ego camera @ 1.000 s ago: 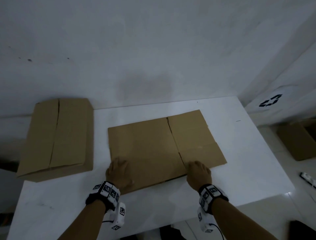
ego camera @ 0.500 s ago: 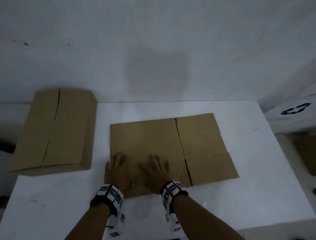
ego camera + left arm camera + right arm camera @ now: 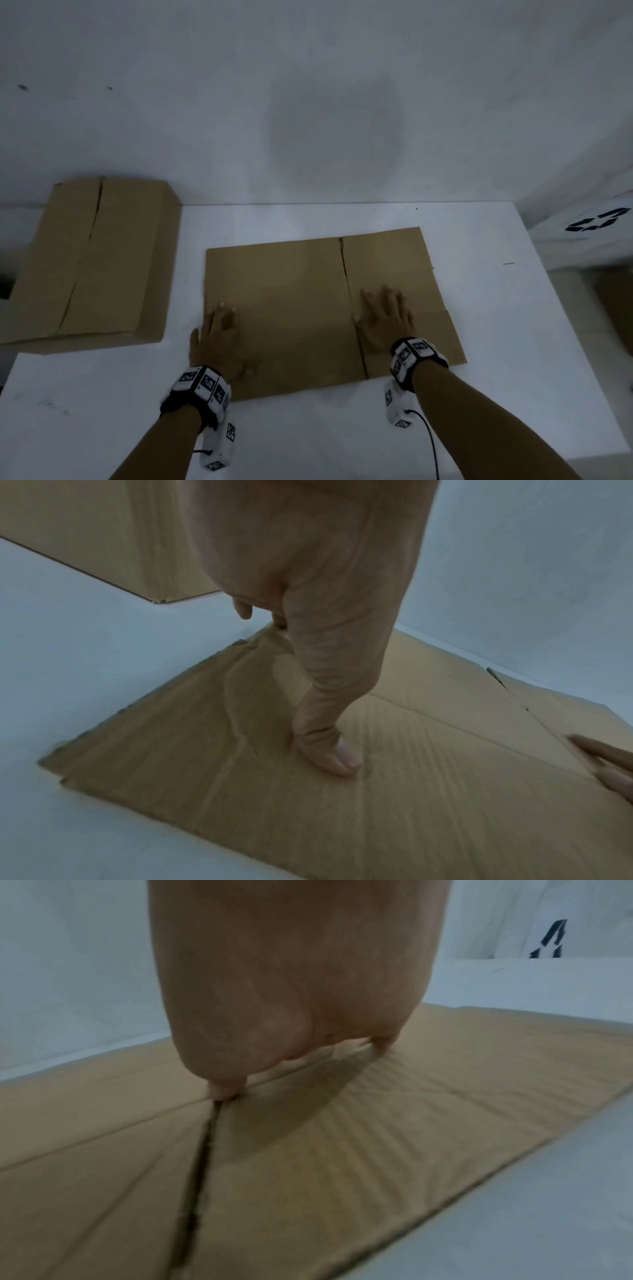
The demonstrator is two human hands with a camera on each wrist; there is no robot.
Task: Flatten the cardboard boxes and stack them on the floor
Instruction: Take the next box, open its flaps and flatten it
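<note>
We have the flattened box [image 3: 284, 308] lying at the centre of the white worktop [image 3: 513, 342], both our hands pressing on it. Our left hand [image 3: 219, 339] lies palm down at its 8 o'clock corner, grip released, fingers straight, thumb [image 3: 329, 753] flat on the card. Our right hand [image 3: 385, 317] lies palm down at about 4 o'clock, just right of the slit between the flaps [image 3: 346, 270], grip likewise released, fingers spread. A second box [image 3: 96, 260], still unflattened with closed flaps, stands at 9 o'clock on the worktop's edge, apart from the flat one.
</note>
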